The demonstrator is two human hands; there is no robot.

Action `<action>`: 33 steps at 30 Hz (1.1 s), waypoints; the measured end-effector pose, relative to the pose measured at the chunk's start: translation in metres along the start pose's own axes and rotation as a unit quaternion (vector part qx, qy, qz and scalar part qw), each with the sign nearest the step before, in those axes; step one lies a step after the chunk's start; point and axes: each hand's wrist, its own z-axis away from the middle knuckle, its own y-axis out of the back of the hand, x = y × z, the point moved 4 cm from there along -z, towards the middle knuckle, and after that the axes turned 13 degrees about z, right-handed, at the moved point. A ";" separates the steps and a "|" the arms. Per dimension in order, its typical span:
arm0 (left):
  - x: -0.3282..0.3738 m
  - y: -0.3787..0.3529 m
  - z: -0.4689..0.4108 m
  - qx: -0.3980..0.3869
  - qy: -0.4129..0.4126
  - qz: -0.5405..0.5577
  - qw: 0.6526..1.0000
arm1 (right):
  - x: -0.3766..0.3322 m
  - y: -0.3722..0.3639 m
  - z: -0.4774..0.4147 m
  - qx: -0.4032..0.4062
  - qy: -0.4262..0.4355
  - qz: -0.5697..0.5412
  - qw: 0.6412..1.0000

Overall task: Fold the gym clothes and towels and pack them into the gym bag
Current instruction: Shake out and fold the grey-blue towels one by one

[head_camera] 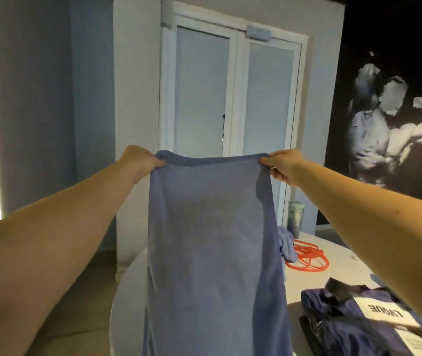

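Note:
A blue towel (212,253) hangs in front of me, stretched by its top edge and held up at arm's length. My left hand (140,160) grips its top left corner. My right hand (281,163) pinches the top right corner. The towel drops down over the round white table (338,265) and hides much of it. A dark navy garment (346,319) with a white printed label lies on the table at the lower right, partly under my right forearm. No gym bag shows in view.
An orange cord (305,258) lies coiled on the table behind the towel, beside a crumpled blue cloth (287,245) and a tall tumbler (294,217). White double doors (230,98) stand ahead, with a dark wall mural at right.

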 end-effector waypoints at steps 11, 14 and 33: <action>-0.226 -0.121 -0.060 -0.020 0.157 0.061 0.986 | 0.165 -0.173 -0.086 -0.048 -0.123 -0.034 0.991; -0.280 -0.154 -0.071 -0.018 0.213 0.093 0.972 | 0.210 -0.214 -0.103 -0.071 -0.103 -0.019 0.992; -0.348 -0.192 -0.006 -0.199 -0.019 -0.121 0.972 | 0.285 -0.292 -0.052 -0.079 -0.046 0.134 0.987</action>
